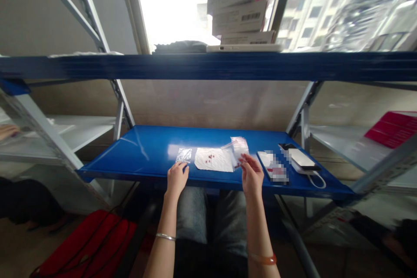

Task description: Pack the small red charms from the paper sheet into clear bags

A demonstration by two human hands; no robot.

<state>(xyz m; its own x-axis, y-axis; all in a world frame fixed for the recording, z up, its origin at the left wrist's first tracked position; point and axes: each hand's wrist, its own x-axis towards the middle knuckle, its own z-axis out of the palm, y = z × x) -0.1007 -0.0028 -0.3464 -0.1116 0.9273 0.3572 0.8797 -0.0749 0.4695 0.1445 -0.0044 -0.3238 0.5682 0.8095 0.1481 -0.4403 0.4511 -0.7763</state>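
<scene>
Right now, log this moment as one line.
left hand: beside clear bag | right hand: at plastic bag | paper: red bits, blue shelf

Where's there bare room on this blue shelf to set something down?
Bare blue steel shows at the left end of the blue shelf, left of the small clear bag, and along the back behind the white paper sheet. The right side is crowded: the clear zip bag by the right hand, a blurred card, and a white power bank.

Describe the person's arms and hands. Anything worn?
The left hand and right hand are gloveless, and the forearms show no sleeves. A thin silver bangle circles the left wrist; a smooth orange bracelet circles the right.
</scene>
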